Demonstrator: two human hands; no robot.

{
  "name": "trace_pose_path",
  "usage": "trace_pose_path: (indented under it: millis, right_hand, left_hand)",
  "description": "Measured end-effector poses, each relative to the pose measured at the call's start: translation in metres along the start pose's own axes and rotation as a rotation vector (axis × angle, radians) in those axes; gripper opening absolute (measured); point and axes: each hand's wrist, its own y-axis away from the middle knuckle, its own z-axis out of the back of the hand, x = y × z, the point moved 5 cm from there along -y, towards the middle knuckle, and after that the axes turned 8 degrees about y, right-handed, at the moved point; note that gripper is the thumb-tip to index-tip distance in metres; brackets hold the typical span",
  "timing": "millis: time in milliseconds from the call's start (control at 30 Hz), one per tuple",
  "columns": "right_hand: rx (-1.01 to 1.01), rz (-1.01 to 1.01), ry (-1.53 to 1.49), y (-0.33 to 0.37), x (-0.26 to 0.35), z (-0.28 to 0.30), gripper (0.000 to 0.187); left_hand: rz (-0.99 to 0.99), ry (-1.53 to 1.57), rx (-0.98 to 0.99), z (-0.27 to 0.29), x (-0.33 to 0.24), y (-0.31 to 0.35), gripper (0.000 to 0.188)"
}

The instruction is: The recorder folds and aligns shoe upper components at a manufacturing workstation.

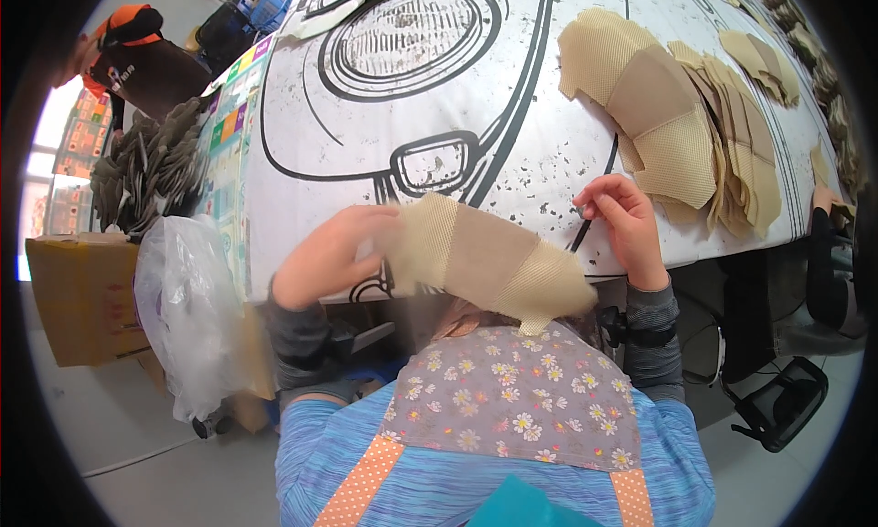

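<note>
A curved mesh fabric piece (pixel 494 252), beige at both ends with a smooth taupe band across its middle, hangs over the near table edge, its edges blurred. My left hand (pixel 334 257) grips its left end, fingers partly smeared by motion. Off the piece's right end, my right hand (pixel 626 220) is raised with fingers curled and thumb and index close together; whether anything thin is between them I cannot make out. A dark narrow strip passes behind those fingertips, perhaps printed on the cloth. Just beyond the right hand lie similar fabric pieces (pixel 654 88), stacked and overlapping.
A white printed cloth (pixel 302 143) with black line drawing covers the table. More pieces (pixel 759 65) lie far right, near another person's arm (pixel 828 225). At left are a cardboard box (pixel 87 298), plastic bag (pixel 187 307), dark fabric pile (pixel 151 166) and another person (pixel 137 60).
</note>
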Motion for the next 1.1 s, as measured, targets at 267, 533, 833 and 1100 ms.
trace_pose_path:
  millis: [267, 533, 833, 1100]
  right_hand:
    - [0.177, 0.177, 0.716, 0.009, 0.018, -0.041, 0.026]
    - [0.314, 0.591, 1.116, 0.012, 0.028, -0.063, 0.037]
    - [0.330, 0.492, 1.109, 0.002, 0.026, -0.054, 0.032]
    - [0.349, 0.417, 1.112, -0.002, 0.025, -0.052, 0.034]
  left_hand:
    - [0.080, -0.323, -0.183, 0.134, 0.116, -0.118, 0.025]
    - [0.461, 0.807, -0.604, 0.208, 0.266, -0.256, 0.022]
    - [0.584, 1.511, -0.981, 0.143, 0.325, -0.356, 0.036]
    - [0.417, 1.647, -1.023, 0.155, 0.351, -0.388, 0.022]
